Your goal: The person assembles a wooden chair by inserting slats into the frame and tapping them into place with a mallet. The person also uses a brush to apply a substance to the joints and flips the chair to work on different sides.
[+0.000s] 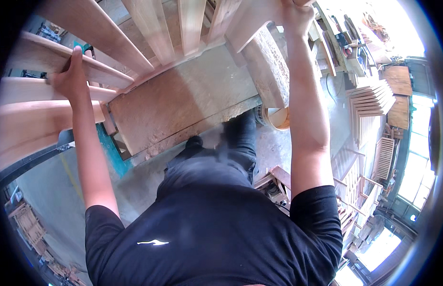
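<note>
A large slatted wooden frame (147, 28) of pale reddish wood leans over a workbench, its slats fanning out across the top left. My left hand (73, 78) is closed round one slat (109, 74), thumb up along its edge. At the top edge of the view my right hand (297, 18) is closed on a wooden end of the same frame; its fingertips are partly cut off. Below the frame lies the worn wooden top of the bench (183, 95), with a thick rough timber (270, 71) at its right end.
A bucket (277, 117) stands on the floor by the bench's right corner, near my leg. A green bench part (114, 150) shows at the left. Stacked wooden panels (369, 107) stand at the right, with more wooden frames (357, 186) below them. Tools and timber (350, 43) crowd the upper right.
</note>
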